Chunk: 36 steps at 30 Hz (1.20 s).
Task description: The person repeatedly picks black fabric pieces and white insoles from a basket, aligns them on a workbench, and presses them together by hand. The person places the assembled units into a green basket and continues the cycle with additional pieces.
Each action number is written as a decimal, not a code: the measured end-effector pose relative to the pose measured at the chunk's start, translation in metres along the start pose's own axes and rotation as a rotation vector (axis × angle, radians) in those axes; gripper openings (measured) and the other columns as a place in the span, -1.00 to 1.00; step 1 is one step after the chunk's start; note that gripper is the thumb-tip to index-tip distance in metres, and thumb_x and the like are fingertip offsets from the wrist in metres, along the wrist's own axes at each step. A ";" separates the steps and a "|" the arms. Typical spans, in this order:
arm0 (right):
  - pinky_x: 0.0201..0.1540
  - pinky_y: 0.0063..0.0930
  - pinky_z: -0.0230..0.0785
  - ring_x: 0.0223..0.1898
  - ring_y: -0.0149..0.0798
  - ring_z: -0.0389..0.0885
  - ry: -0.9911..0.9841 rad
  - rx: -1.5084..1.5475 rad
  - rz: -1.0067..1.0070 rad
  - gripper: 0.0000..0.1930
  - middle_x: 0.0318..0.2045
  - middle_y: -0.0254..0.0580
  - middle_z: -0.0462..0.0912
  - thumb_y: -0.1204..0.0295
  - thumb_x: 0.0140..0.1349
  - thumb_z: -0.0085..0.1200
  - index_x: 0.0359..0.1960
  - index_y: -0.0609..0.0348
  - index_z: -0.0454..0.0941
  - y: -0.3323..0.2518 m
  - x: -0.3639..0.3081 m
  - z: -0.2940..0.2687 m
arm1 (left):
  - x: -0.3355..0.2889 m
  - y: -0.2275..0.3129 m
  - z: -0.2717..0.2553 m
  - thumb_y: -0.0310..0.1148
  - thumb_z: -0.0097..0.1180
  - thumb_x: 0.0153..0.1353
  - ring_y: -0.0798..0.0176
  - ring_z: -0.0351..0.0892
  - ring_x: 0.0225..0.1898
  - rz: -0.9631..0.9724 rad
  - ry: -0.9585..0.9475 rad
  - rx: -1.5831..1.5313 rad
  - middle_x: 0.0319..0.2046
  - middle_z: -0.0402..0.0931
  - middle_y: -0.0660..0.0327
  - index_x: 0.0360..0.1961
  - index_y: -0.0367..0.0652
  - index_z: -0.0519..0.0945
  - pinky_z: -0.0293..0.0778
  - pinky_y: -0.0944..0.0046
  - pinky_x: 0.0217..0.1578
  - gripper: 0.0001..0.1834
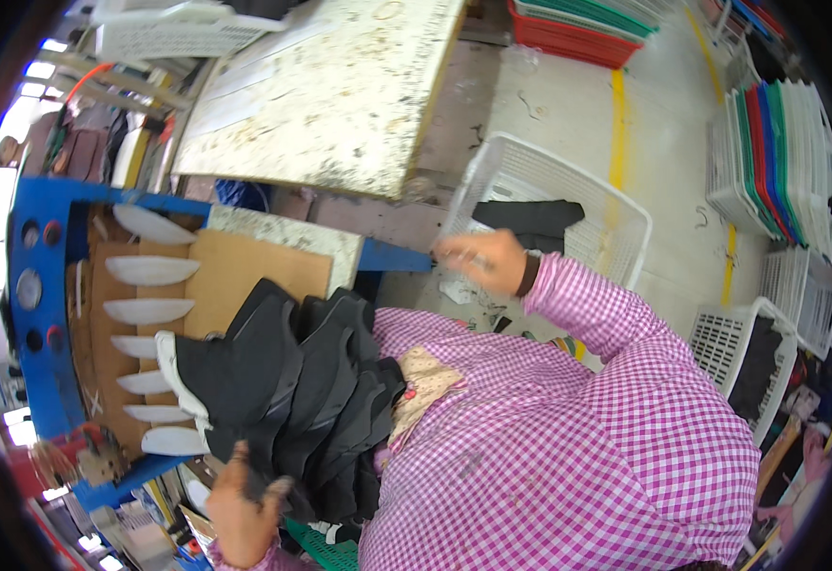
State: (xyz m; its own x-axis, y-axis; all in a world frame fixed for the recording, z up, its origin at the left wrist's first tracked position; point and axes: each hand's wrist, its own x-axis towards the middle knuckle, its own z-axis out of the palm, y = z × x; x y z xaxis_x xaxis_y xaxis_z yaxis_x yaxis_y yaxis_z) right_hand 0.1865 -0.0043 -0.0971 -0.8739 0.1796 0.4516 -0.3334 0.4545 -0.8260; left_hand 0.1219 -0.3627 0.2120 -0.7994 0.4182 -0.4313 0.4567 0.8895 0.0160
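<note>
A pile of black fabric pieces that look like shoe uppers [283, 381] lies in overlapping layers against my front. The leftmost piece has a white edge [176, 376]. My left hand [244, 509] is at the lower end of this pile, fingers and thumb apart, with the fingertips at the black fabric; whether they press on it I cannot tell. Out to the right, my right hand [485, 261] hangs over the near-left side of a white plastic basket [568, 157]. Motion smears its fingers, and I make out nothing in them. Black pieces [535, 217] lie inside that basket.
On the left stands a blue-framed machine [43, 247] with a row of white, rounded plates [152, 269]. A stained worktable [340, 105] is at the back. Stacked coloured crates [768, 157] and a white basket [715, 333] with black pieces stand at the right.
</note>
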 end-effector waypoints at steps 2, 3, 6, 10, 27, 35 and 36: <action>-0.15 -0.37 0.51 -0.20 -0.14 0.67 0.192 -0.007 0.522 -0.74 -0.21 -0.04 0.66 0.40 0.21 0.05 -0.08 0.19 0.51 0.065 -0.032 -0.025 | 0.014 0.041 -0.017 -0.67 0.17 -0.14 0.03 0.58 -0.06 -0.284 0.156 -0.006 -0.09 0.54 -0.13 0.08 -0.39 0.43 0.43 0.24 -0.05 -0.38; -0.12 -0.36 0.49 -0.19 -0.12 0.66 0.215 -0.050 0.625 -0.72 -0.22 -0.05 0.66 0.39 0.20 0.06 -0.07 0.19 0.49 0.096 -0.053 -0.034 | 0.034 0.061 -0.023 -0.67 0.14 -0.12 0.02 0.54 -0.01 -0.052 0.265 -0.004 -0.04 0.50 -0.14 0.11 -0.38 0.40 0.40 0.22 0.01 -0.37; -0.20 -0.40 0.47 -0.29 -0.23 0.66 0.043 -0.312 0.990 -0.66 -0.30 -0.05 0.66 0.42 0.18 0.10 -0.01 0.21 0.46 0.176 -0.127 -0.038 | 0.109 0.115 -0.021 -0.52 0.16 -0.02 -0.18 0.35 0.14 0.662 0.469 -0.073 0.13 0.34 -0.15 0.21 -0.36 0.29 0.27 0.10 0.15 -0.31; 0.07 -0.29 0.35 -0.04 -0.03 0.55 -0.312 -0.355 1.382 -0.57 -0.08 -0.01 0.59 0.27 0.07 0.20 -0.01 0.12 0.52 0.250 -0.202 -0.010 | 0.217 0.171 0.022 -0.38 0.16 0.08 -0.10 0.18 0.27 0.782 0.556 -0.118 0.26 0.18 -0.06 0.25 -0.26 0.27 0.13 0.07 0.24 -0.32; -0.05 -0.18 0.38 0.10 -0.08 0.44 0.525 0.479 2.161 -0.34 0.14 -0.08 0.42 0.21 0.23 0.09 0.33 0.02 0.12 0.436 -0.283 0.122 | 0.301 0.145 0.083 0.43 -0.25 0.07 -0.15 0.12 0.29 0.640 0.817 0.102 0.27 0.13 -0.01 0.25 0.02 0.24 0.17 -0.24 0.19 -0.11; -0.11 -0.27 0.40 -0.09 -0.14 0.49 0.940 0.593 2.115 -0.22 -0.12 -0.02 0.50 0.00 0.07 0.23 0.24 0.11 0.20 0.464 -0.275 0.127 | 0.287 0.186 0.088 0.06 -0.60 0.39 0.48 -0.15 0.39 0.064 0.906 0.004 0.38 -0.06 0.36 0.32 0.02 0.14 -0.28 0.30 0.39 -0.40; -0.22 -0.29 0.42 -0.22 -0.18 0.51 1.028 0.783 2.075 -0.25 -0.24 -0.05 0.52 -0.01 0.07 0.24 0.21 0.11 0.24 0.459 -0.267 0.120 | 0.291 0.188 0.088 0.05 -0.59 0.39 0.45 -0.11 0.38 0.176 0.874 0.026 0.37 -0.03 0.32 0.32 0.01 0.13 -0.25 0.27 0.38 -0.40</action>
State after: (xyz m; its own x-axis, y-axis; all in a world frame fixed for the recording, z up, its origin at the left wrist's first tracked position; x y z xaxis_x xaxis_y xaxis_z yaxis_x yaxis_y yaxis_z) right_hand 0.2244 0.0518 -0.6377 0.1759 0.0669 -0.9821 0.1240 -0.9913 -0.0453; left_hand 0.0099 -0.0900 0.0101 -0.7243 0.5488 0.4175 0.6008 0.7993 -0.0084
